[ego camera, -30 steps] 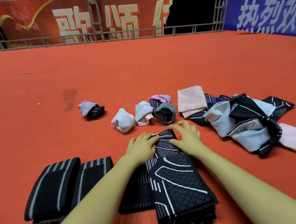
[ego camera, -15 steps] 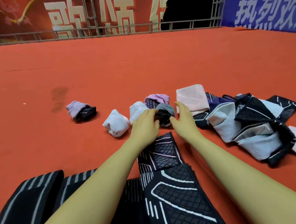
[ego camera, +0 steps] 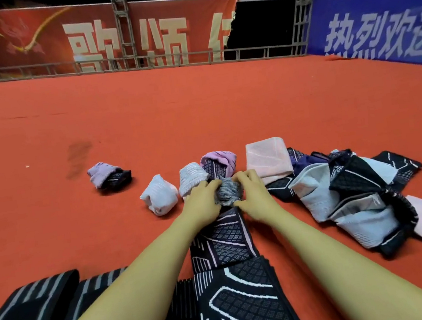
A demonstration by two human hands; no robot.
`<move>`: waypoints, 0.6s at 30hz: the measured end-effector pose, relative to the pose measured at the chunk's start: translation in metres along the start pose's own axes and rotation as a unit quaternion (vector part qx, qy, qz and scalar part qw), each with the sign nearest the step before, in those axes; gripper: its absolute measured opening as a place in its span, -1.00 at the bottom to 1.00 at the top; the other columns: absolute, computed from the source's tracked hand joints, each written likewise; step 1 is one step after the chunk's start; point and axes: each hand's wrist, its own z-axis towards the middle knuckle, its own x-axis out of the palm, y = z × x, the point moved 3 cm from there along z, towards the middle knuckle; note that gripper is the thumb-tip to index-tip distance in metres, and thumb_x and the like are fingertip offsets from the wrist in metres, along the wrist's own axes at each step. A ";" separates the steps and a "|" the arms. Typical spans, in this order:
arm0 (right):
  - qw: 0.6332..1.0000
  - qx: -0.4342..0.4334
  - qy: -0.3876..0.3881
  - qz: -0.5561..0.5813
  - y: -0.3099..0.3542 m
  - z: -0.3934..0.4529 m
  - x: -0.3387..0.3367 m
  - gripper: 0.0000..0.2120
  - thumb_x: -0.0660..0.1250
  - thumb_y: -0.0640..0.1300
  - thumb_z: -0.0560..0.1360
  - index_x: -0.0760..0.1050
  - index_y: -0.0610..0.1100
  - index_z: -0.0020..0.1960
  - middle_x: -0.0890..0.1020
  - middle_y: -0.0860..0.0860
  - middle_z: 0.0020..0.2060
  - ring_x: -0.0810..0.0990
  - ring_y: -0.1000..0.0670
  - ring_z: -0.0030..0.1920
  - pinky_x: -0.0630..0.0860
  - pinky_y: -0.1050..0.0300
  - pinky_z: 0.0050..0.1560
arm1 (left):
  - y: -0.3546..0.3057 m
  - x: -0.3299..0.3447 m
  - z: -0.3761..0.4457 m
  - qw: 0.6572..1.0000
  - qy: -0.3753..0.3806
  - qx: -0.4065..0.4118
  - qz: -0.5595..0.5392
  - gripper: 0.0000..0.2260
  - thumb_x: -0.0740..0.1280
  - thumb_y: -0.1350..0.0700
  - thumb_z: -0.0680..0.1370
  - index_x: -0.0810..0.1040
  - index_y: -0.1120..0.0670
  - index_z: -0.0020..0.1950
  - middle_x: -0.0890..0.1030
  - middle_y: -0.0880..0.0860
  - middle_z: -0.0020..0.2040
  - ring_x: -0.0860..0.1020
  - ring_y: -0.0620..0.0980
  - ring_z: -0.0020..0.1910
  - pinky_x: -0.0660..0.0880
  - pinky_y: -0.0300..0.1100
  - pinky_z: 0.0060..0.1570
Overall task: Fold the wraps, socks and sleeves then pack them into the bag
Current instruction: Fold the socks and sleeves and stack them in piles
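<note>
I pinch the grey striped sock bundle [ego camera: 227, 192] between my left hand [ego camera: 201, 203] and right hand [ego camera: 252, 194], straight ahead, equally near both.

A: surface?
B: red carpet floor [ego camera: 198, 113], dark stain [ego camera: 78, 158] far left.
A: on it?
B: 5 rolled socks in a row [ego camera: 159, 194], folded pink cloth [ego camera: 267, 159], loose sleeve pile [ego camera: 348, 195] right, 2 striped black wraps [ego camera: 30, 307] near left, patterned sleeve [ego camera: 223, 241] centre.
</note>
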 end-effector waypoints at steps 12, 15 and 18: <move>0.972 -0.102 -0.101 0.186 0.070 -0.046 -0.087 -0.61 0.37 -0.34 0.39 0.39 -0.03 0.13 0.50 -0.03 0.03 0.46 0.03 -0.02 0.33 0.49 -0.04 | -0.056 -0.099 -0.067 0.974 -0.130 0.179 0.054 -0.60 0.40 0.03 0.47 0.45 0.12 0.26 0.42 -0.01 0.32 0.42 0.01 0.25 0.26 -0.12 0.12; 0.961 -0.081 -0.115 0.236 0.088 -0.069 -0.102 -0.60 0.36 -0.33 0.40 0.42 -0.01 0.15 0.49 0.00 0.09 0.50 0.11 -0.03 0.44 0.39 -0.03 | -0.071 -0.121 -0.095 0.975 -0.148 0.169 -0.004 -0.75 0.35 0.15 0.50 0.51 0.14 0.17 0.52 0.05 0.17 0.49 0.05 0.15 0.33 -0.10 0.12; 0.937 -0.020 -0.160 0.311 0.105 -0.094 -0.111 -0.61 0.33 -0.33 0.45 0.44 -0.14 0.26 0.45 0.16 0.01 0.53 0.05 -0.04 0.51 0.19 -0.01 | -0.087 -0.139 -0.124 0.970 -0.176 0.098 -0.135 -0.84 0.29 0.24 0.53 0.58 0.16 0.09 0.61 0.10 0.00 0.59 0.11 -0.04 0.48 -0.11 -0.09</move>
